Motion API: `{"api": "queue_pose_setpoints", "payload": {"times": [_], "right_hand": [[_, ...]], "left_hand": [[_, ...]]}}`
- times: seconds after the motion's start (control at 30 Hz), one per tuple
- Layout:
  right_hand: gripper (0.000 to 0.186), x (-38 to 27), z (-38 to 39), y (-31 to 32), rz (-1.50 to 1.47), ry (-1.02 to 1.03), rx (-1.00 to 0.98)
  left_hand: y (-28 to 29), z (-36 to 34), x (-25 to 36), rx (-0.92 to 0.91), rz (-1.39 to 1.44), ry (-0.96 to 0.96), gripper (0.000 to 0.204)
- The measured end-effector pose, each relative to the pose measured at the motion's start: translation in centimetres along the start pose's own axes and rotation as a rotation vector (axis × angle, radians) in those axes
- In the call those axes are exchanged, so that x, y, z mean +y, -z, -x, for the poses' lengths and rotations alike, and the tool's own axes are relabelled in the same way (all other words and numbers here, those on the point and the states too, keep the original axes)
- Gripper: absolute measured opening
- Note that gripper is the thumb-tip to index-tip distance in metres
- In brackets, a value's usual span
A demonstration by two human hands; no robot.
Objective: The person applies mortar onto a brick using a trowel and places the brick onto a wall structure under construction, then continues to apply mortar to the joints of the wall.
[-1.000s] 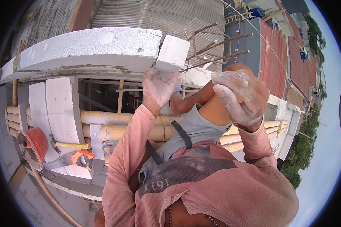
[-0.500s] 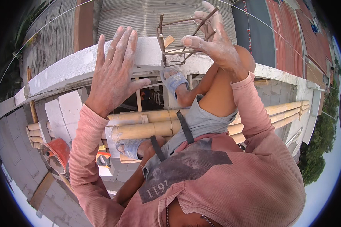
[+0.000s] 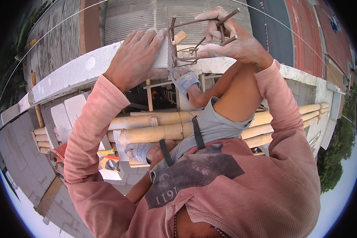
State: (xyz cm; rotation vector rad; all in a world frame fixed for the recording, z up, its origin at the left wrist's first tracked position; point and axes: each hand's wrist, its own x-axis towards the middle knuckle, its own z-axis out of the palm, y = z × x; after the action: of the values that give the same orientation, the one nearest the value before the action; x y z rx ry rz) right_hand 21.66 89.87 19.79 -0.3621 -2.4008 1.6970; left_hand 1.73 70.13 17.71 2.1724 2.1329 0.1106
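My left hand [image 3: 135,59], pale with dust, curls over the top and near face at the end of a white block ledge [image 3: 79,69]. Just right of that end stands a bent rebar cage [image 3: 173,31], rusty, with upright bars and hoops. My right hand [image 3: 246,45] has its fingers hooked round the bars on the cage's right side, partly hidden by them. Below the cage my foot in a blue slide sandal [image 3: 182,81] rests by the ledge, with my right knee raised under my right arm.
Bamboo poles [image 3: 154,134] cross beneath me over a dark drop. At the left are loose white blocks [image 3: 73,109], a red bucket [image 3: 60,150] and an orange-handled saw [image 3: 110,164]. Corrugated roofs [image 3: 305,35] and a thin wire lie beyond the ledge; trees stand at the right.
Both hands were raised with fingers spread half a second ago. My left hand has moved right and curled onto the block end; my right hand has closed round the rebar.
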Motion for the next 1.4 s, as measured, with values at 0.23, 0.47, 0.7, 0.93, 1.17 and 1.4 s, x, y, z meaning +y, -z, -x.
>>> {"api": "queue_pose_setpoints", "payload": {"times": [0.23, 0.47, 0.7, 0.93, 1.17, 1.4], "right_hand": [[0.067, 0.9, -0.3, -0.6, -0.012, 0.043, -0.003], [0.065, 0.6, -0.3, -0.8, -0.07, 0.019, -0.058], [0.063, 0.8, -0.8, -1.3, -0.154, 0.002, -0.084], [0.067, 1.4, -0.3, -2.3, -0.176, 0.05, 0.124], [0.049, 2.3, 0.5, -3.1, -0.554, 0.113, 0.181], [0.065, 1.5, 0.8, -5.5, -0.266, 0.104, 0.389]], "left_hand": [[-1.2, 0.0, -0.5, 0.084, -0.045, -0.008, 0.1], [-1.1, -0.4, -0.7, 0.106, 0.001, 0.015, 0.092], [-1.1, -0.4, -1.2, 0.093, 0.022, -0.007, 0.089], [-0.5, -0.8, -1.3, 0.035, 0.079, -0.003, 0.094], [-1.8, -0.1, -1.0, 0.153, 0.034, -0.012, 0.093], [0.2, 1.8, -3.3, -0.028, 0.048, -0.033, 0.112]]}}
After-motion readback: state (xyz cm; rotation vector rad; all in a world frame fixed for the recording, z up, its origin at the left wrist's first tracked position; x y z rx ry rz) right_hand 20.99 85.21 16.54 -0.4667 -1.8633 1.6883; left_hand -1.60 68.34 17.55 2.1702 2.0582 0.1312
